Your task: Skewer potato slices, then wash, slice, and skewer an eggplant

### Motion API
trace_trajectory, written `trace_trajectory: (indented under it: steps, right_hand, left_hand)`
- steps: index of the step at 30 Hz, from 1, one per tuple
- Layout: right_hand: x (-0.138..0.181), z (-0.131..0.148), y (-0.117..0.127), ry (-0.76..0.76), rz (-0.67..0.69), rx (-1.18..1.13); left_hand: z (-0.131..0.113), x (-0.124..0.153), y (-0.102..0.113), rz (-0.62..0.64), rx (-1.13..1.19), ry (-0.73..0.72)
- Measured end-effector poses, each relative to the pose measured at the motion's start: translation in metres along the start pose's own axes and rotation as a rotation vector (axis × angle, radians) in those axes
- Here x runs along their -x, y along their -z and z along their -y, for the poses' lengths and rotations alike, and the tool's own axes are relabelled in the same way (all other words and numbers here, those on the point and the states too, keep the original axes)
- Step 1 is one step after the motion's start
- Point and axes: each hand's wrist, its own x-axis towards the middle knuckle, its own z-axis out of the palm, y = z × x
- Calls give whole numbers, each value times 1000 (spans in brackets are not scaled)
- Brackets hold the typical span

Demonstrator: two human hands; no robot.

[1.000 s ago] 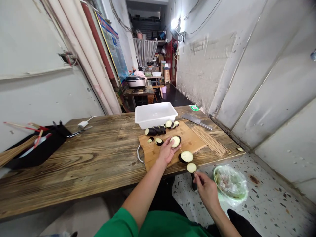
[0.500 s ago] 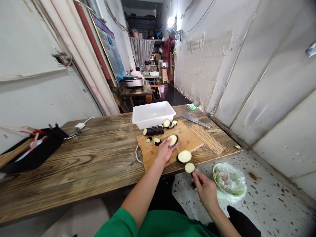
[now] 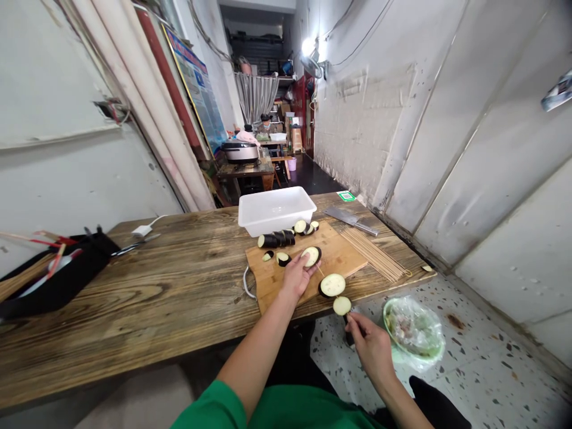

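Observation:
My left hand [image 3: 295, 277] pinches an eggplant slice [image 3: 311, 256] just above the wooden cutting board [image 3: 345, 254]. My right hand [image 3: 369, 344], off the table's front edge, is closed on the lower end of a thin bamboo skewer [image 3: 344, 295]. Two eggplant slices sit on that skewer, a larger one [image 3: 333, 285] and a smaller one [image 3: 342, 305]. The skewer's tip points up toward the slice in my left hand. More cut eggplant [image 3: 277, 239] lies at the back of the board.
A white plastic tub [image 3: 274, 210] stands behind the board. A cleaver [image 3: 351, 219] and a bundle of bamboo skewers [image 3: 374, 254] lie to the right. A bag-lined bowl [image 3: 413, 333] sits on the floor. A black bag [image 3: 58, 274] is at the table's left end.
Both hands keep their grips and have hardly moved relative to the board. The camera has shifted slightly, so everything sits a little higher and further left.

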Motion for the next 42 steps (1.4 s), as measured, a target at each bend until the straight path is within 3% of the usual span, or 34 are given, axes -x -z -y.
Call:
trace_trajectory:
  steps: [42]
  right_hand:
    - [-3, 4, -5, 39, 3, 64]
  left_hand:
    - [5, 1, -6, -15, -88, -3]
